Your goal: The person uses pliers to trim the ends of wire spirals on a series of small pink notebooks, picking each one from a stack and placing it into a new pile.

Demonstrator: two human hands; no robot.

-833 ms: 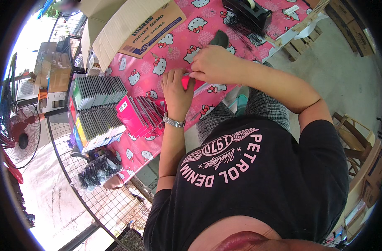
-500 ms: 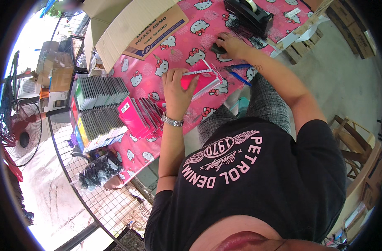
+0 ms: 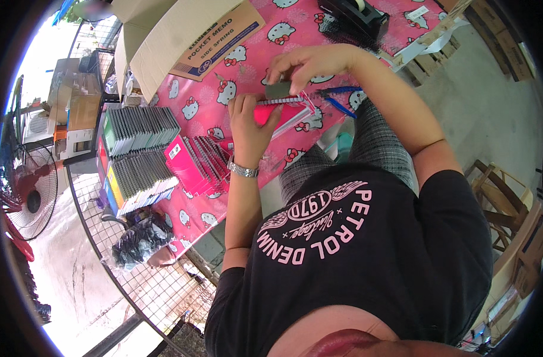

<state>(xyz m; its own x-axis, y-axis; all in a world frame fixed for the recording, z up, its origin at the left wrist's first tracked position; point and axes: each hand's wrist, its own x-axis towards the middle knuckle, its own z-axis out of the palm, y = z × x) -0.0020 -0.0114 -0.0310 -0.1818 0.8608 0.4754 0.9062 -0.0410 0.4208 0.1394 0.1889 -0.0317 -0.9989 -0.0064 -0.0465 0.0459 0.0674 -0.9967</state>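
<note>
A pink notebook (image 3: pixel 288 113) with a spiral along its edge lies at the table's front edge. My left hand (image 3: pixel 251 122), with a metal watch at its wrist, is closed on the notebook's left end, thumb on the cover. My right hand (image 3: pixel 310 63) grips a small dark grey-green block (image 3: pixel 277 90) just above the spiral edge; whether the block touches the wire I cannot tell. Beside the notebook's right end lie blue-handled pliers (image 3: pixel 341 106). Left of my left wrist stands a leaning row of pink spiral notebooks (image 3: pixel 194 162).
Stacks of spiral notebooks (image 3: pixel 142 132) stand at the table's left. An open cardboard box (image 3: pixel 221 43) sits at the back left. At the back right is a black tape dispenser (image 3: pixel 361 21) by loose black spiral wires (image 3: pixel 350 39). A fan (image 3: pixel 32 193) stands far left.
My right hand has lifted the block off the table and brought it left to the notebook's spiral edge. My left hand stays on the notebook.
</note>
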